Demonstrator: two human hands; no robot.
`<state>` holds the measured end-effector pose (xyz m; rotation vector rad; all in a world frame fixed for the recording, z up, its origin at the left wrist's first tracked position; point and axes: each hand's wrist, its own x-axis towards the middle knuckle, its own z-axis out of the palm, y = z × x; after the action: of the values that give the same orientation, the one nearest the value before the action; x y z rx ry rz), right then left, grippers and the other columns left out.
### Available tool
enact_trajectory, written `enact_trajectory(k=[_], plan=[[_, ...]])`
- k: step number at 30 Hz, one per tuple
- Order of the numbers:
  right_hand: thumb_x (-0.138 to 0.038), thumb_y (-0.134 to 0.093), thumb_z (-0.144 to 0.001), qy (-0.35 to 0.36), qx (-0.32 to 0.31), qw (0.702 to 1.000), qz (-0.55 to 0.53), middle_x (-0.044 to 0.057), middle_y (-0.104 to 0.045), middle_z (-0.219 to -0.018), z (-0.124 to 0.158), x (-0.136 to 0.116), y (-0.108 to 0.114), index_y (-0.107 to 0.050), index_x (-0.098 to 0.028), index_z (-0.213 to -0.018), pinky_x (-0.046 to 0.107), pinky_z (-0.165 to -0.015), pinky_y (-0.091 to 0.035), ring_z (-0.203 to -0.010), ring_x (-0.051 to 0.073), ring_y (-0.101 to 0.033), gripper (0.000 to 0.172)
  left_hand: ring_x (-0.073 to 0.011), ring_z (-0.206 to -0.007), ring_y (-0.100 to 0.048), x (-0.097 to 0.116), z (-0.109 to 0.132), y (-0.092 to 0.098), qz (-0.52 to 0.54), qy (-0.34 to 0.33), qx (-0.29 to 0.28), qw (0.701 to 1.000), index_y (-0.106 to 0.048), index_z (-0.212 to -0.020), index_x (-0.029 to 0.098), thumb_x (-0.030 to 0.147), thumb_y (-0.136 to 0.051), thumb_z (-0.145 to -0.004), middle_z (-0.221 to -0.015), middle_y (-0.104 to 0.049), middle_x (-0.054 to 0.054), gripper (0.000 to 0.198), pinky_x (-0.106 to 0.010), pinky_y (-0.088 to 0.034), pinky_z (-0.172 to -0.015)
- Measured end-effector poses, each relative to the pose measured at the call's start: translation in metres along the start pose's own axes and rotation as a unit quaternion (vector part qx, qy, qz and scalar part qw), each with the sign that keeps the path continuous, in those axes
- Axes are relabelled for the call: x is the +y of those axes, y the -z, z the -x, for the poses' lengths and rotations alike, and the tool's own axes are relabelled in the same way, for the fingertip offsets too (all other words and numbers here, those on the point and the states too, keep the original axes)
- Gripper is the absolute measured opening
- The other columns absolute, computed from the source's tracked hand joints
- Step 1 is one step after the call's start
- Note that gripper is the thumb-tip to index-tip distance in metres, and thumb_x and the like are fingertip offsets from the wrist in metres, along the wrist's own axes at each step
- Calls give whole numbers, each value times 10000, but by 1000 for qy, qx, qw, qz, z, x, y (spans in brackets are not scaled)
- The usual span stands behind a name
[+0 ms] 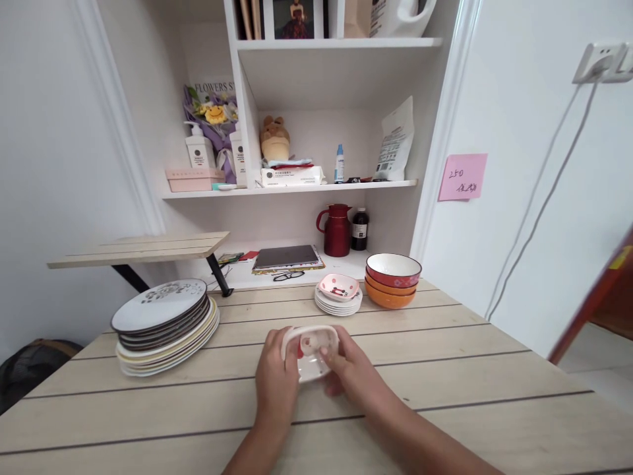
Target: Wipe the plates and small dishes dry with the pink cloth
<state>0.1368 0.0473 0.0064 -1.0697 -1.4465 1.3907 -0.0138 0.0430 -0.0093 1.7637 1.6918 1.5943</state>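
Observation:
A small white dish point(312, 368) with a red mark inside is tilted up between both hands, over the front middle of the table. My left hand point(277, 369) is closed on its left rim, with the thumb over the edge. On the other side my right hand point(349, 366) grips the right rim, its thumb reaching inside and its lower fingers slightly blurred. Just beyond the hands, a pink square dish point(339, 287) rests on a stack of small white plates point(339, 306).
Stacked plates point(165, 330) stand at the left beneath a raised wooden shelf point(143, 247). Several nested bowls point(391, 280) are at the back right. Behind the table are a closed laptop point(287, 256), glasses point(289, 276), a red jug point(337, 231) and a dark bottle point(360, 231).

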Motion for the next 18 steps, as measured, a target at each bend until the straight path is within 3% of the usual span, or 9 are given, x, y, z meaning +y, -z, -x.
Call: enact_trajectory(k=[3,5,7,10,12,15,18], plan=[[-386,-464,-879,158,77,973,152,68,-630,-1100,1,-5,9,-491,-242,-1179,307,-702,-503,-856,189,-621,335,-227,-987,-563,-1,0,6,-120,-108,38,986,-627,-1080,238,123,-433,-831,-1026,-615,-51,336,-383,-461,-843],[-304,-425,-892,207,100,941,250,56,-613,-1155,4,-9,10,-514,-256,-1154,307,-759,-472,-910,189,-612,280,-232,-968,-555,1,1,10,-193,-161,61,966,-613,-1120,234,63,-444,-801,-1023,-607,-59,400,-382,-462,-822],[-211,-416,-869,221,97,903,356,46,-613,-1159,8,-14,9,-528,-265,-1135,285,-726,-439,-915,190,-614,293,-236,-931,-555,6,2,12,-259,-227,79,935,-610,-1139,223,38,-450,-797,-1011,-610,-75,421,-373,-458,-775],[-105,-451,-775,187,79,846,493,39,-635,-1095,13,-19,8,-548,-265,-1103,255,-617,-358,-849,193,-628,377,-230,-883,-557,16,6,14,-321,-348,68,878,-611,-1159,239,29,-447,-820,-1001,-630,-79,431,-354,-431,-719],[-63,-469,-712,159,76,822,541,31,-649,-1024,14,-20,9,-561,-259,-1058,250,-582,-308,-786,187,-628,408,-218,-865,-557,20,8,12,-324,-389,52,861,-607,-1169,246,44,-452,-839,-1000,-638,-75,417,-347,-421,-719],[-43,-471,-675,157,71,827,536,21,-656,-965,13,-18,10,-565,-251,-1005,248,-594,-299,-766,177,-614,401,-210,-886,-561,19,9,9,-289,-358,43,887,-605,-1167,249,92,-474,-855,-1017,-623,-78,372,-347,-436,-750],[-60,-463,-694,177,54,875,447,20,-662,-889,11,-12,10,-566,-223,-904,243,-640,-348,-777,176,-600,284,-230,-960,-556,10,6,7,-224,-279,50,933,-608,-1146,252,140,-535,-828,-1034,-584,-78,345,-373,-463,-806]])
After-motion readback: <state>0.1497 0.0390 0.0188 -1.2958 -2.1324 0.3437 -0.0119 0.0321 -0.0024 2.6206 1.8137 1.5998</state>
